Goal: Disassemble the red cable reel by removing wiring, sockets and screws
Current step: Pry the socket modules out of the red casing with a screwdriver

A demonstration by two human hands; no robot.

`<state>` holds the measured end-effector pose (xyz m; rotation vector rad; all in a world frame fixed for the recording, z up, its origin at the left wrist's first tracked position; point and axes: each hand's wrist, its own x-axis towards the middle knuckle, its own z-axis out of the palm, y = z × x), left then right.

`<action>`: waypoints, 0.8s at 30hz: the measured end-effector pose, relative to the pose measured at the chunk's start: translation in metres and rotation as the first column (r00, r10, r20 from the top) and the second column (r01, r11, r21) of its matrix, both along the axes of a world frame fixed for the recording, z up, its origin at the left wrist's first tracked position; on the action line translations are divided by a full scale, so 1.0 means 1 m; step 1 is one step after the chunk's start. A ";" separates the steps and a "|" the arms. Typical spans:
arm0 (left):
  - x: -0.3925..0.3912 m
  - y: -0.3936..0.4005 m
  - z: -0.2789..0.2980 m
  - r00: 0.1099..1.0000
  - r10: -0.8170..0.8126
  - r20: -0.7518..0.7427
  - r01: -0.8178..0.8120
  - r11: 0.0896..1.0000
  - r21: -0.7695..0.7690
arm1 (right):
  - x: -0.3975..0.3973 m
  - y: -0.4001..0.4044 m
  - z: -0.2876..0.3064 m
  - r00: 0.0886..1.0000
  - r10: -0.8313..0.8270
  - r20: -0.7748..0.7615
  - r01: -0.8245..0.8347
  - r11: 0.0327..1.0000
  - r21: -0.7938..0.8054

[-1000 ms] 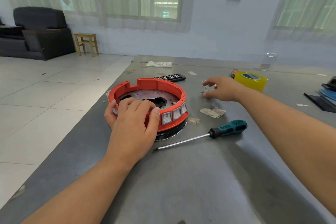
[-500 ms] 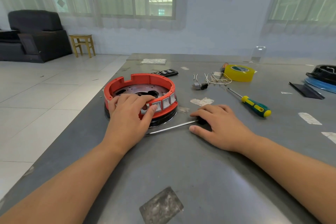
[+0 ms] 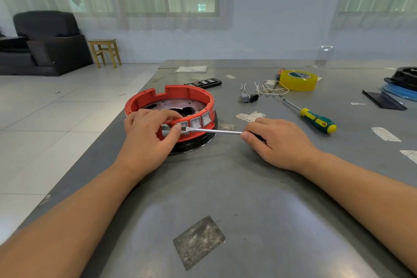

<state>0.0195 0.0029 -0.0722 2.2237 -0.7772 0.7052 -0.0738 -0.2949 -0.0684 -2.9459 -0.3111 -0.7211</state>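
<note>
The right hand (image 3: 279, 142) curls round the hidden handle of a screwdriver (image 3: 216, 131), its shaft running toward 9 o'clock so the flat tip meets the edge of a switch (image 3: 184, 126) on the reel (image 3: 171, 97), probably to lever it out of the red wall. The left hand (image 3: 146, 137) wraps the reel's near rim, fingers over the top and thumb beside the tip, apparently bracing the reel against the push and steadying the blade. The reel sits on the tabletop (image 3: 248, 198) at the left hand's 12 o'clock, with two more switches just right of the tip. At 1 o'clock of the right hand lie removed wires (image 3: 268, 89), a second screwdriver (image 3: 316, 119) and tape (image 3: 297, 80).
</note>
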 end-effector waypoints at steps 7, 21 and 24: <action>0.000 0.000 -0.002 0.998 0.009 -0.062 -0.012 0.999 -0.051 | -0.006 -0.006 -0.001 0.984 -0.119 0.133 0.135 0.984 -0.120; 0.000 -0.004 -0.001 0.999 -0.026 -0.045 0.023 0.998 -0.062 | -0.018 0.003 0.000 0.924 -0.179 0.339 0.283 0.915 -0.288; 0.001 -0.006 -0.002 0.996 -0.003 -0.084 0.001 1.000 -0.028 | -0.019 0.005 -0.001 0.911 -0.175 0.374 0.303 0.898 -0.318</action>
